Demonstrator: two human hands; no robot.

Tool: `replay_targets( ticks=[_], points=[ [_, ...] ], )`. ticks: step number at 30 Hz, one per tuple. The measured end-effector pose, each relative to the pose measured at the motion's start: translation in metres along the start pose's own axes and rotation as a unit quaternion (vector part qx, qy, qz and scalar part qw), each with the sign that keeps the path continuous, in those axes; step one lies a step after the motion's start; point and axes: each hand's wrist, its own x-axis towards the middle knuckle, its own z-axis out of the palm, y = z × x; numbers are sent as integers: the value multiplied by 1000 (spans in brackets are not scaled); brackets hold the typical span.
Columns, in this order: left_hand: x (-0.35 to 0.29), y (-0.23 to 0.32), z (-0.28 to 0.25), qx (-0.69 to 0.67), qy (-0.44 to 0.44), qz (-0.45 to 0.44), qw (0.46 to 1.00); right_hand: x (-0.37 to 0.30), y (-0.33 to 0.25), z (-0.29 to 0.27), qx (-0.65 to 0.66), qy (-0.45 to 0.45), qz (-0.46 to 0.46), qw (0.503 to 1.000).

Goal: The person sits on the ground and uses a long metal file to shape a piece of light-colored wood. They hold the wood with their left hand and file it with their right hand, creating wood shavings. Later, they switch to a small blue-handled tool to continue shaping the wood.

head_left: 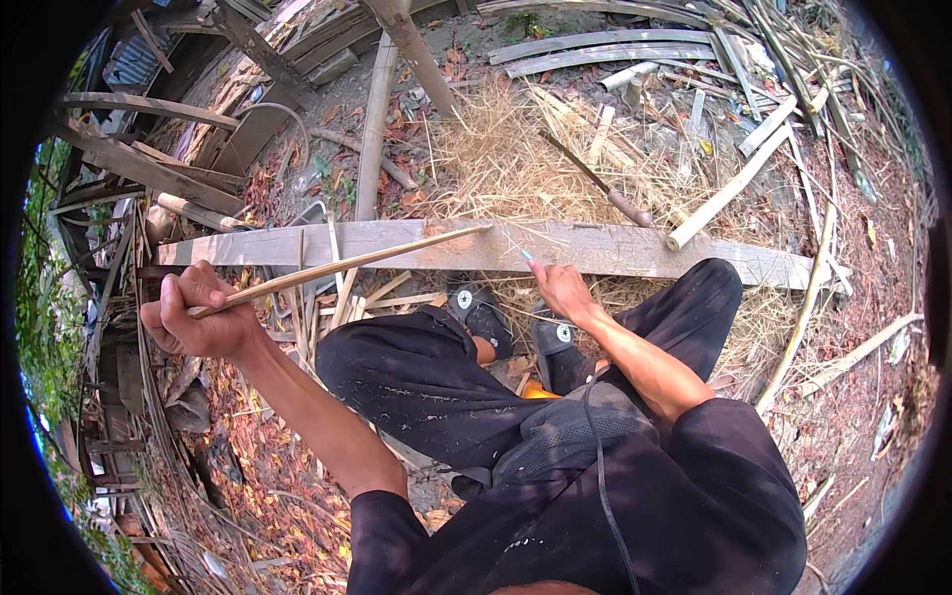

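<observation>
My left hand [203, 312] is closed around the near end of a slender split-wood strip [347, 264]. The strip slants up to the right, its far tip over a long grey plank [397, 245] that lies crosswise in front of my legs. Just short of the plank's near edge, my right hand [563, 294] is closed, thumb and fingers together. A small pale-blue pointed thing [527, 255] sticks out past its fingertips; most of it is hidden, so its kind cannot be made out. Beyond the plank, a long-bladed knife [623, 203] with a brown handle lies on the shavings.
Pale shavings [496, 149] heap behind the plank. A round pole [729, 188] rests across its right part. Posts and boards [174, 174] stand at the left, and long slats [605, 50] lie at the back. Short offcuts [392, 297] are scattered by my crossed legs.
</observation>
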Motion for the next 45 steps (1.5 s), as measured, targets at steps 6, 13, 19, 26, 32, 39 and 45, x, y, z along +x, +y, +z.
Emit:
replay_targets(
  ticks=[6, 13, 19, 26, 32, 39, 45],
  points=[
    [-8, 8, 44, -23, -58, 10, 998, -5, -90, -40, 167, -33, -84, 982],
    [-9, 14, 28, -30, -115, 37, 992, 27, -56, 11, 99, 6, -34, 994],
    [-8, 10, 19, -23, -46, -7, 999, 33, -37, 23, -51, 84, -106, 989],
    [-3, -6, -34, -26, -32, -46, 998, 25, -22, 2, -31, 59, -79, 995],
    [-6, 5, 16, -13, 6, -20, 1000, 27, -6, 2, 318, -193, 51, 927],
    [-3, 36, 79, 75, -99, 72, 990, 26, -60, 4, 251, -105, -117, 955],
    [-13, 28, 73, 107, -107, 79, 985, 16, -78, -3, 240, -57, -107, 963]
  ],
)
